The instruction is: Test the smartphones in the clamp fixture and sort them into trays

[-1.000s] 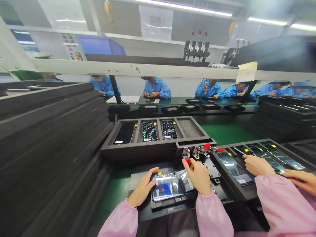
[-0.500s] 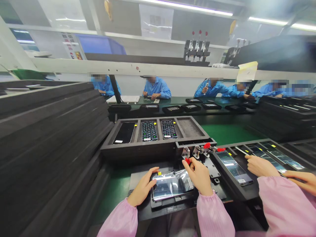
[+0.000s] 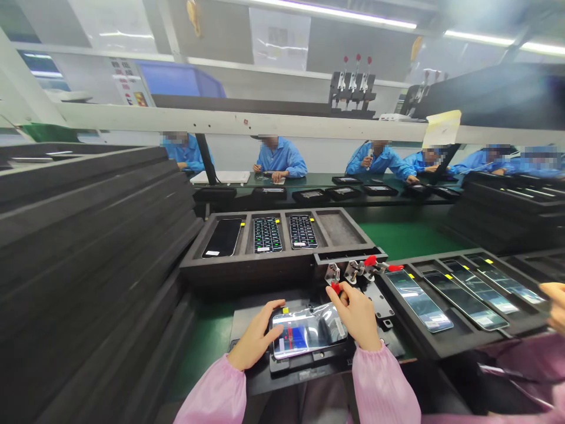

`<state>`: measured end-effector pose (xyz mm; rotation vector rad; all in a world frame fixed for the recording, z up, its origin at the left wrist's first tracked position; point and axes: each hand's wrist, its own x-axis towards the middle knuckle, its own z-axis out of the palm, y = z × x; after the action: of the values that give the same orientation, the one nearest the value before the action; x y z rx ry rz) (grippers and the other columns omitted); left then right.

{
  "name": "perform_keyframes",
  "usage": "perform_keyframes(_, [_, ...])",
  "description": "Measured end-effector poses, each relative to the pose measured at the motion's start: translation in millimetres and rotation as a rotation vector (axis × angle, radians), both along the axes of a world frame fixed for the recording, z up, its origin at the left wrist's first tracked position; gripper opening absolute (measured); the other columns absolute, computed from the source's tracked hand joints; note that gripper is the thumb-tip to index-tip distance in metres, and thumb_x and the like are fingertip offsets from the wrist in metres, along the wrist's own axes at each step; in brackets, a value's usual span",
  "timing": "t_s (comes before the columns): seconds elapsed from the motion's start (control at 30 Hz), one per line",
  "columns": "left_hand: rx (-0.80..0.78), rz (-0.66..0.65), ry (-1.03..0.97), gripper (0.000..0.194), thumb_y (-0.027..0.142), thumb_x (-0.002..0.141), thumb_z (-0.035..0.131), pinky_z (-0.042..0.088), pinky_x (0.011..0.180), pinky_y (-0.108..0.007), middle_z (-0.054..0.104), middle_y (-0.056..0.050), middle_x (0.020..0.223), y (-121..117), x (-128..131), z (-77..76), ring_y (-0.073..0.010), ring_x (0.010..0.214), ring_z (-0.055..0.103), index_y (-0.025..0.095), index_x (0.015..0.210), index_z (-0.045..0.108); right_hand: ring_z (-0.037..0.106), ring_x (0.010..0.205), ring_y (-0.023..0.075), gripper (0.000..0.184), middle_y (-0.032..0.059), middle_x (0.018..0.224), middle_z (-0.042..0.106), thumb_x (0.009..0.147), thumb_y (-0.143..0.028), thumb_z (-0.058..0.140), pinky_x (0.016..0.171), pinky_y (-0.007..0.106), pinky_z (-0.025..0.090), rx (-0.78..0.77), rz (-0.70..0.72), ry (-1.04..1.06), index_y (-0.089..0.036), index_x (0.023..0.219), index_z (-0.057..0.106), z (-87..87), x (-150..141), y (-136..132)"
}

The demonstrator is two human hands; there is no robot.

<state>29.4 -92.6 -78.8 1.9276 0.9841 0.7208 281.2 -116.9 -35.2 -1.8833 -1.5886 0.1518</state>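
A smartphone (image 3: 304, 335) with a lit screen lies in a black test fixture (image 3: 322, 355), a yellow tab at its upper left corner. My left hand (image 3: 258, 335) is at the phone's left end, thumb over the screen's edge and fingers stretched along the far side, not closed round it. The fingers of my right hand (image 3: 356, 315) are closed on the red handle (image 3: 336, 287) of a toggle clamp (image 3: 332, 273) at the fixture's back. Two more toggle clamps (image 3: 359, 270) with red handles stand to its right.
Behind the fixture, a foam tray (image 3: 247, 263) holds three phones. To the right, another tray (image 3: 445, 344) holds several phones, with a co-worker's hand (image 3: 557, 303) beside it. Stacked black trays (image 3: 88, 282) rise at left. Co-workers in blue (image 3: 282, 158) sit across the bench.
Red and blue graphics have appeared on the phone's screen, under my left thumb. The neighbour's hands have drawn back right, and a phone now shows in their tray. My hands barely moved.
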Motion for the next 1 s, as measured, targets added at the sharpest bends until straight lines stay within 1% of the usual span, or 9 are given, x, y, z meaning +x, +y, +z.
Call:
perform_keyframes(0.07, [0.055, -0.021, 0.036, 0.053, 0.031, 0.082, 0.053, 0.029, 0.105, -0.038, 0.040, -0.006, 0.136, -3, -3, 0.7, -0.0246, 0.124, 0.038, 0.024, 0.131, 0.033, 0.043, 0.056, 0.0117, 0.040, -0.0046, 0.050, 0.041, 0.084, -0.057, 0.039, 0.056, 0.023, 0.026, -0.011, 0.006, 0.008, -0.021, 0.066, 0.042, 0.5, 0, 0])
perform_keyframes(0.23, [0.170, -0.081, 0.109, 0.096, 0.031, 0.059, 0.075, 0.024, 0.108, -0.043, 0.028, -0.008, 0.142, -13, -11, 0.1, -0.0296, 0.129, 0.028, 0.025, 0.137, 0.020, 0.042, 0.056, 0.0114, 0.041, -0.0048, 0.051, 0.040, 0.084, -0.056, 0.038, 0.056, 0.023, 0.025, -0.009, 0.008, 0.011, -0.021, 0.065, 0.042, 1.2, 0, 0])
perform_keyframes(0.3, [0.182, -0.091, 0.121, 0.102, 0.031, 0.054, 0.077, 0.024, 0.108, -0.043, 0.026, -0.008, 0.142, -16, -13, 0.2, -0.0304, 0.129, 0.028, 0.025, 0.138, 0.019, 0.042, 0.056, 0.0113, 0.041, -0.0048, 0.051, 0.040, 0.084, -0.057, 0.039, 0.056, 0.023, 0.025, -0.014, 0.007, 0.018, -0.021, 0.065, 0.042, 1.4, 0, 0])
perform_keyframes(0.47, [0.192, -0.113, 0.125, 0.105, 0.029, 0.053, 0.078, 0.022, 0.108, -0.046, 0.025, -0.009, 0.142, -17, -12, 2.2, -0.0314, 0.130, 0.025, 0.026, 0.138, 0.018, 0.042, 0.055, 0.0109, 0.041, -0.0046, 0.052, 0.042, 0.084, -0.056, 0.038, 0.055, 0.022, 0.024, -0.012, 0.008, 0.015, -0.021, 0.064, 0.040, 2.4, 0, 1])
perform_keyframes(0.67, [0.197, -0.122, 0.122, 0.103, 0.024, 0.053, 0.078, 0.022, 0.109, -0.044, 0.025, -0.007, 0.143, -16, -11, 2.8, -0.0302, 0.131, 0.025, 0.027, 0.137, 0.019, 0.042, 0.054, 0.0108, 0.041, -0.0046, 0.051, 0.042, 0.085, -0.056, 0.037, 0.054, 0.022, 0.024, 0.001, 0.011, -0.007, -0.021, 0.065, 0.041, 3.1, 0, 0])
perform_keyframes(0.73, [0.180, -0.108, 0.122, 0.099, 0.026, 0.056, 0.077, 0.021, 0.109, -0.045, 0.025, -0.008, 0.143, -16, -11, 1.9, -0.0300, 0.131, 0.024, 0.026, 0.138, 0.019, 0.043, 0.054, 0.0106, 0.040, -0.0045, 0.051, 0.043, 0.085, -0.055, 0.037, 0.054, 0.022, 0.025, 0.004, 0.010, -0.016, -0.021, 0.065, 0.041, 3.0, -1, -1])
perform_keyframes(0.8, [0.137, -0.062, 0.116, 0.085, 0.030, 0.067, 0.070, 0.022, 0.109, -0.045, 0.028, -0.007, 0.143, -15, -11, 1.1, -0.0283, 0.130, 0.027, 0.026, 0.137, 0.021, 0.043, 0.054, 0.0103, 0.040, -0.0045, 0.051, 0.043, 0.085, -0.055, 0.037, 0.054, 0.022, 0.025, 0.011, 0.012, -0.024, -0.020, 0.065, 0.042, 2.5, -1, -1])
perform_keyframes(0.9, [0.061, 0.012, 0.086, 0.055, 0.034, 0.085, 0.051, 0.026, 0.107, -0.042, 0.036, -0.006, 0.140, -13, -8, 0.5, -0.0242, 0.128, 0.033, 0.027, 0.135, 0.028, 0.044, 0.054, 0.0103, 0.040, -0.0043, 0.051, 0.044, 0.085, -0.055, 0.037, 0.053, 0.022, 0.025, 0.026, 0.010, -0.040, -0.020, 0.065, 0.043, 1.6, -1, 0])
perform_keyframes(1.0, [0.008, 0.076, 0.056, 0.042, 0.036, 0.091, 0.040, 0.028, 0.106, -0.040, 0.042, -0.003, 0.136, -12, -5, 0.3, -0.0211, 0.126, 0.037, 0.029, 0.132, 0.033, 0.044, 0.054, 0.0106, 0.040, -0.0042, 0.050, 0.044, 0.085, -0.055, 0.037, 0.053, 0.022, 0.025, 0.030, 0.005, -0.052, -0.020, 0.065, 0.044, 1.1, -1, 0])
